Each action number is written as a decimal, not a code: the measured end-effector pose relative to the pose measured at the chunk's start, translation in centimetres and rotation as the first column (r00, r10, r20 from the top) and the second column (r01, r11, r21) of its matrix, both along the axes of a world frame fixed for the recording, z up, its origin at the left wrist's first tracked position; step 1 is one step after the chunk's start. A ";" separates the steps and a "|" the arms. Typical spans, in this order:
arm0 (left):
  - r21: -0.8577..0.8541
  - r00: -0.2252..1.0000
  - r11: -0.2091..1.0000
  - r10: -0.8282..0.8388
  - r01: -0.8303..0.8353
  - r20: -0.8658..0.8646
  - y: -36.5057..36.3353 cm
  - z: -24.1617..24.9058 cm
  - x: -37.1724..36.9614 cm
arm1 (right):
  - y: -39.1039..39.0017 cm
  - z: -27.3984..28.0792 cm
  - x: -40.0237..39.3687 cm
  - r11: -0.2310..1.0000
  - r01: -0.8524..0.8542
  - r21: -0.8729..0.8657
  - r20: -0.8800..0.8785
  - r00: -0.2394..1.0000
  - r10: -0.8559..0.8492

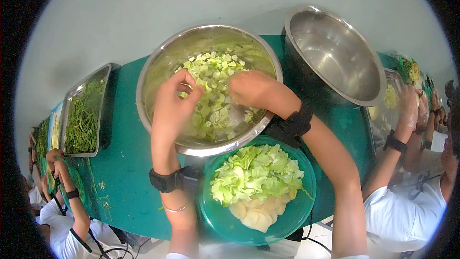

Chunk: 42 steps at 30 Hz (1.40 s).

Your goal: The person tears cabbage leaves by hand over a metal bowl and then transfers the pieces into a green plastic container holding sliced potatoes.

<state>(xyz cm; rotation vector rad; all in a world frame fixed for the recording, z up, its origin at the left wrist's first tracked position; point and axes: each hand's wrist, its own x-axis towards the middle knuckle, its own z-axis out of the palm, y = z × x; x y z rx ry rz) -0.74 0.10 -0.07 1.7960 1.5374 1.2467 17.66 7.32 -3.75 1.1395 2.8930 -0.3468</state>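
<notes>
Both hands are inside a large steel bowl (160,50) that holds many small pale-green cabbage pieces (211,110). My left hand (175,98) is at the left side, thumb and fingers pinched on a cabbage leaf piece (201,85). On the right, my right hand (258,91) is closed over the pieces with its fingers curled under; whatever they hold is hidden. Just below the steel bowl stands a green plastic bowl (210,213). It holds torn cabbage leaves (258,170) and pale, thin round slices (256,213).
An empty-looking steel basin (330,52) tilts at the back right. A metal tray of chopped greens (85,120) sits at the left of the green table (124,177). Co-workers' hands (407,108) work over another tray (378,115) at right; another person (72,196) is at left.
</notes>
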 end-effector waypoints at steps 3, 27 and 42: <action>-0.019 1.000 1.000 -0.004 0.004 -0.019 0.0 0.1 0.0 | -0.5 0.3 0.4 0.995 0.018 -0.094 0.046 0.999 -0.013; -0.008 1.000 1.000 -0.006 0.006 0.028 0.0 -0.2 0.0 | 0.2 -2.1 1.4 0.991 -0.092 0.098 -0.332 0.936 0.120; -0.014 0.999 0.999 -0.037 0.037 -0.008 0.3 -0.9 -0.3 | 0.0 -0.6 0.8 0.997 -0.064 0.047 -0.528 0.846 0.079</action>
